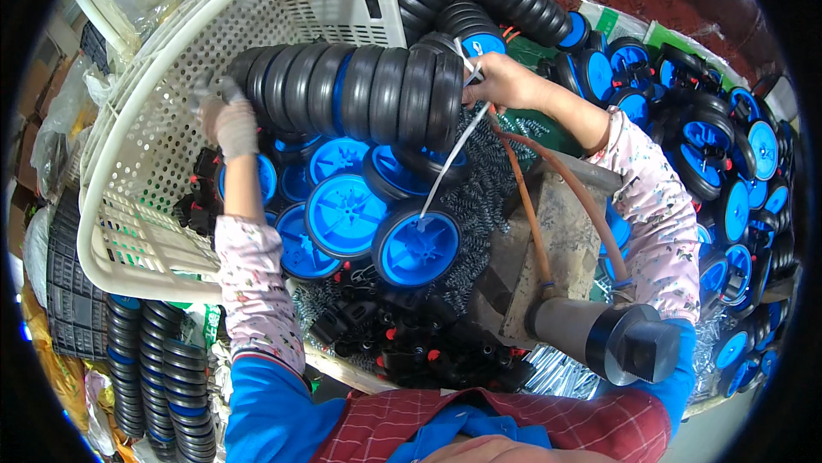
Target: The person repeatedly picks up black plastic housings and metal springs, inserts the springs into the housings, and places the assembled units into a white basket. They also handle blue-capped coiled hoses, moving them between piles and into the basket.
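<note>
A long roll of black-tyred wheels (360, 91), stacked face to face with blue showing between some, lies crosswise in front of me. My right hand (505, 85), bare, is closed at its right end, where a white strap (460, 148) passes by the fingers and trails down to the loose wheels. At the roll's left end is my left hand (229, 121) in a pale glove. Motion smears its fingers, so its grip does not show. Below the roll lie loose blue-hubbed wheels (345, 213), one with the strap's lower end at its hub (417, 247).
A cream perforated basket (141, 151) stands at the left. A metal machine head (634, 345) with brown hoses (524, 198) rises near my right arm. Springs (467, 245) and black parts (411, 330) lie below; heaped wheels (736, 206) fill the right.
</note>
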Available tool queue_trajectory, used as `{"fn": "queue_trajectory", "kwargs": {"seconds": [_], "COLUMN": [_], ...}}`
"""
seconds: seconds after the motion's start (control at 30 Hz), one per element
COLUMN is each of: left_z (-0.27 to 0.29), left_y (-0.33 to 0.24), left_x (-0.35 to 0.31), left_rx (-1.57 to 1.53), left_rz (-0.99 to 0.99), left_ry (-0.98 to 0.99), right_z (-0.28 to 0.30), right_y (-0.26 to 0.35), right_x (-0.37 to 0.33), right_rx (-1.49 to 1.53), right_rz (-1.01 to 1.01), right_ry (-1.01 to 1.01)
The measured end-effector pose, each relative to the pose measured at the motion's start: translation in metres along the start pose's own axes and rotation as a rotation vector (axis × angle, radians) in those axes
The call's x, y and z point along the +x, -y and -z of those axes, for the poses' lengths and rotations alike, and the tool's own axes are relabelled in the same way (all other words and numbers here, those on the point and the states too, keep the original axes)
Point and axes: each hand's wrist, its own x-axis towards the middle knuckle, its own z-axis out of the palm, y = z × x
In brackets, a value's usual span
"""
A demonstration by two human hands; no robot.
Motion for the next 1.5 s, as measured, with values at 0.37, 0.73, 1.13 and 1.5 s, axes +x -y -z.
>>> {"fn": "queue_trajectory", "kwargs": {"seconds": [0.37, 0.73, 1.13, 1.5], "left_z": [0.107, 0.158, 0.172, 0.152], "left_y": [-0.213, -0.173, -0.031, 0.026], "left_x": [-0.105, -0.071, -0.068, -0.075], "left_rx": [-0.287, 0.003, 0.062, 0.004], "left_rz": [-1.015, -0.617, -0.138, -0.106], "left_ry": [0.536, 0.444, 0.601, 0.504], "right_z": [0.007, -0.013, 0.180, -0.253], "right_y": [0.024, 0.157, 0.149, 0.233], "right_x": [0.004, -0.015, -0.255, -0.756], "right_rx": [-0.033, 0.127, 0.278, -1.015], "right_rz": [0.040, 0.514, 0.428, -1.307], "right_ry": [0.168, 0.074, -1.223, -1.923]}}
